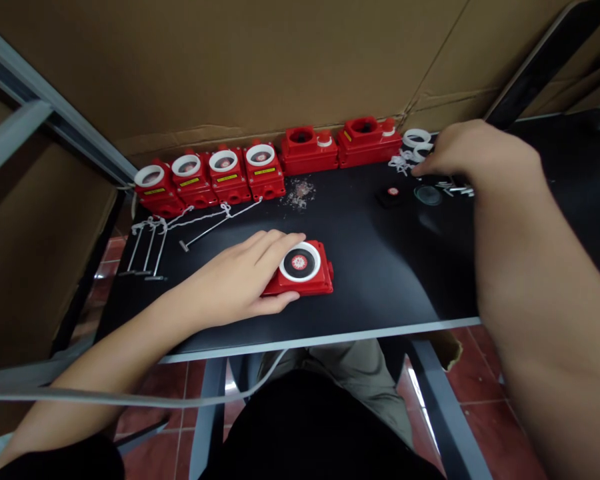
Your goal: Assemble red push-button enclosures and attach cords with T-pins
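My left hand (247, 277) rests on a red box (303, 270) with a white ring and a round black-and-red face, fingers wrapped over its left side, holding it on the black table (380, 280). My right hand (473, 153) reaches to the far right of the table, its fingers bent down over a scatter of small metal pins (457, 189) and white ties (399, 162). What its fingertips hold is hidden. A clear round lens (427, 195) and a small black part with a red centre (392, 193) lie just in front of that hand.
Several red boxes with white rings (210, 175) stand in a row at the back left, two open red boxes (340, 143) beside them. Loose white rings (417, 140) lie at the back. Long white ties (180, 230) sit at the left. Cardboard walls (230, 67) rise behind the table.
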### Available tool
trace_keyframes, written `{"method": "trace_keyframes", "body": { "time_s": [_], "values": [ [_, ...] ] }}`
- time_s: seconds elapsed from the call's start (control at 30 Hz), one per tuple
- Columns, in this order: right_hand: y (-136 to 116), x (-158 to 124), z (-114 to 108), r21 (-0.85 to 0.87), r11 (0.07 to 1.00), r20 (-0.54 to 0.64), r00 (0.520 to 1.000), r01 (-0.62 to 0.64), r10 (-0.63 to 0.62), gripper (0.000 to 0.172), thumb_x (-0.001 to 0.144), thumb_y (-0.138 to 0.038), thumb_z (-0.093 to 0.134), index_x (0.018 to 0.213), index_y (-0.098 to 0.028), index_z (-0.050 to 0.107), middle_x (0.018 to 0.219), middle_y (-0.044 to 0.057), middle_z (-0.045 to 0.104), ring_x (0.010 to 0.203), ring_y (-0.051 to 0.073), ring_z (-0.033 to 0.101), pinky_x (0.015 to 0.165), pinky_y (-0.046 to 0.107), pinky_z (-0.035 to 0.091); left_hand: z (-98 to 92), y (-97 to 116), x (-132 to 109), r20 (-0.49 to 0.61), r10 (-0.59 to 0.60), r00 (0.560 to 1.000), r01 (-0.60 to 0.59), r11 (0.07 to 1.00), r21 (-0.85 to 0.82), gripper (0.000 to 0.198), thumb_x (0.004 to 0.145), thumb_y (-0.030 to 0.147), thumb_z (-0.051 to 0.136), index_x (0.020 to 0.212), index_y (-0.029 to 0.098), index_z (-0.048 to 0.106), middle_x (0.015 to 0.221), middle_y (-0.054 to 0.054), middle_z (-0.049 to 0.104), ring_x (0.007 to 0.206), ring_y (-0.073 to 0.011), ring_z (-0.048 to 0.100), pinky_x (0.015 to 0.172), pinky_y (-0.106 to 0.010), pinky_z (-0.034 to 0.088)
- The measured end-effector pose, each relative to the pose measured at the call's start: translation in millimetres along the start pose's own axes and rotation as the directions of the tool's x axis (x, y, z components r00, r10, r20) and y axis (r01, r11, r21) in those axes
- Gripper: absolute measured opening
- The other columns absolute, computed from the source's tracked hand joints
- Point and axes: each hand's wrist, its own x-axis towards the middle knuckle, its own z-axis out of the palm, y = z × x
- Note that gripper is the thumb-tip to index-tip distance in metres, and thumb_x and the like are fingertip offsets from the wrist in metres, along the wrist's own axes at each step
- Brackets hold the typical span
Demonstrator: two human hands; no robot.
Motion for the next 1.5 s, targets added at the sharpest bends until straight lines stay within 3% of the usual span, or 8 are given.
{"method": "trace_keyframes", "body": {
  "time_s": [0.23, 0.37, 0.63, 0.7, 0.87, 0.97, 1.23, 1.5],
  "values": [
    [-25, -36, -28, 0.010, 0.999, -0.093, 0.995, 0.040, -0.039, 0.039, 0.112, -0.035, 0.073, 0.124, -0.001, 0.086, 0.120, 0.031, 0.085, 0.106, 0.030, 0.075, 0.084, 0.047, 0.046, -0.2, -7, 5, 0.049, -0.081, 0.996, 0.085, 0.993, -0.084, 0.072, 0.114, 0.050, 0.076, 0.171, 0.016, 0.049, 0.155, -0.023, 0.072, 0.138, -0.0388, 0.075, 0.117, -0.054, 0.066],
    [-38, -48, -38, 0.090, 0.984, -0.181, 0.974, 0.155, -0.137, 0.026, 0.104, -0.019, 0.075, 0.126, -0.009, 0.085, 0.123, 0.026, 0.087, 0.105, 0.027, 0.074, 0.089, 0.040, 0.050, -1.6, -10, 7, 0.082, -0.146, 0.986, 0.156, 0.980, -0.126, 0.072, 0.110, 0.048, 0.080, 0.168, 0.015, 0.052, 0.155, -0.023, 0.071, 0.141, -0.0391, 0.073, 0.120, -0.054, 0.063],
    [-76, -71, -31, 0.300, 0.830, -0.330, 0.867, 0.471, -0.373, 0.032, 0.098, -0.014, 0.073, 0.127, -0.019, 0.086, 0.115, 0.017, 0.088, 0.098, 0.027, 0.076, 0.096, 0.041, 0.056, -28.4, -12, 8, 0.168, -0.218, 0.961, 0.252, 0.944, -0.214, 0.050, 0.097, 0.036, 0.083, 0.141, 0.020, 0.067, 0.131, -0.011, 0.077, 0.115, -0.0299, 0.077, 0.103, -0.041, 0.061],
    [-88, -77, -25, 0.363, 0.703, -0.334, 0.790, 0.611, -0.515, 0.022, 0.096, -0.018, 0.073, 0.114, -0.022, 0.086, 0.113, 0.013, 0.088, 0.101, 0.028, 0.079, 0.098, 0.042, 0.058, -29.4, -20, 9, 0.180, -0.230, 0.956, 0.271, 0.929, -0.253, 0.049, 0.090, 0.038, 0.086, 0.133, 0.020, 0.069, 0.124, -0.008, 0.077, 0.107, -0.0275, 0.076, 0.099, -0.038, 0.060],
    [-110, -95, -10, 0.510, 0.236, -0.352, 0.450, 0.827, -0.821, 0.015, 0.102, -0.039, 0.074, 0.108, -0.028, 0.082, 0.113, 0.005, 0.089, 0.101, 0.026, 0.082, 0.091, 0.041, 0.060, -14.0, -36, 1, 0.084, -0.231, 0.969, 0.246, 0.911, -0.331, 0.059, 0.094, 0.060, 0.090, 0.132, 0.020, 0.070, 0.128, -0.010, 0.077, 0.113, -0.0291, 0.075, 0.104, -0.040, 0.061],
    [-116, -106, -10, 0.532, 0.121, -0.392, 0.370, 0.838, -0.842, 0.013, 0.104, -0.042, 0.076, 0.104, -0.030, 0.083, 0.110, 0.002, 0.088, 0.098, 0.025, 0.080, 0.087, 0.040, 0.060, -7.7, -35, -5, 0.003, -0.209, 0.978, 0.198, 0.921, -0.336, 0.065, 0.098, 0.059, 0.090, 0.145, 0.020, 0.067, 0.140, -0.014, 0.075, 0.123, -0.0307, 0.074, 0.113, -0.043, 0.061],
    [-121, -116, -15, 0.554, 0.187, -0.374, 0.443, 0.811, -0.815, 0.013, 0.098, -0.028, 0.077, 0.109, -0.031, 0.083, 0.109, 0.001, 0.089, 0.095, 0.026, 0.081, 0.090, 0.043, 0.062, -9.2, -32, -6, -0.023, -0.187, 0.982, 0.176, 0.952, -0.251, 0.062, 0.102, 0.056, 0.087, 0.148, 0.020, 0.066, 0.140, -0.015, 0.075, 0.120, -0.0310, 0.074, 0.110, -0.045, 0.064],
    [-125, -115, -12, 0.534, 0.224, -0.345, 0.452, 0.815, -0.823, 0.009, 0.098, -0.027, 0.076, 0.095, -0.031, 0.084, 0.104, 0.001, 0.090, 0.094, 0.027, 0.081, 0.089, 0.044, 0.060, -10.5, -28, -6, -0.025, -0.191, 0.981, 0.181, 0.958, -0.221, 0.064, 0.105, 0.049, 0.085, 0.157, 0.019, 0.063, 0.146, -0.015, 0.075, 0.127, -0.0309, 0.075, 0.115, -0.042, 0.061]
  ]
}}
